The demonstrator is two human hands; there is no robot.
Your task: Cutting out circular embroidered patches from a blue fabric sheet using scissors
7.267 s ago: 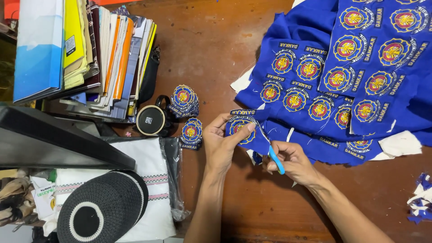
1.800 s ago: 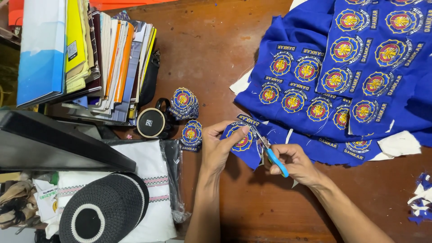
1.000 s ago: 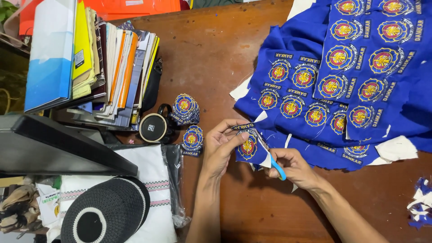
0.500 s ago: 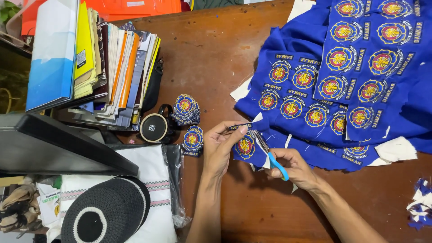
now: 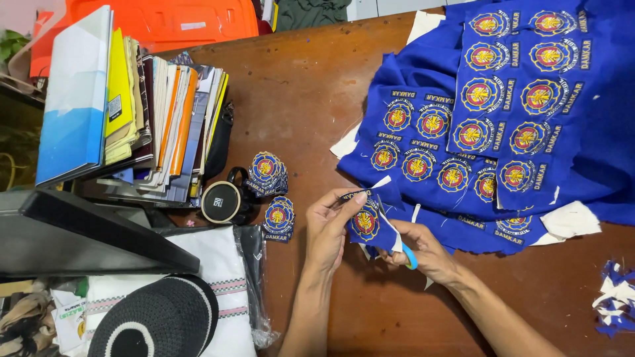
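A round embroidered patch on a scrap of blue cloth sits between the two hands, just above the front edge of the wooden worktop. The left hand pinches the patch's upper left edge between thumb and fingertips. The right hand, touching the patch's right side, is closed around scissors with a blue handle; their blades lie against the cloth beside the patch.

Right behind the patch spreads a large blue sheet of cloth covered with many more uncut patches of the same kind. To the patch's left, well apart, are two small stacks of cut patches, and just beyond them a black round cup-like thing. Farther left stands a row of books and folders. Left and below the patch lie folded white cloth in a clear bag and a black knitted cap. Blue and white cuttings lie far to the patch's right.
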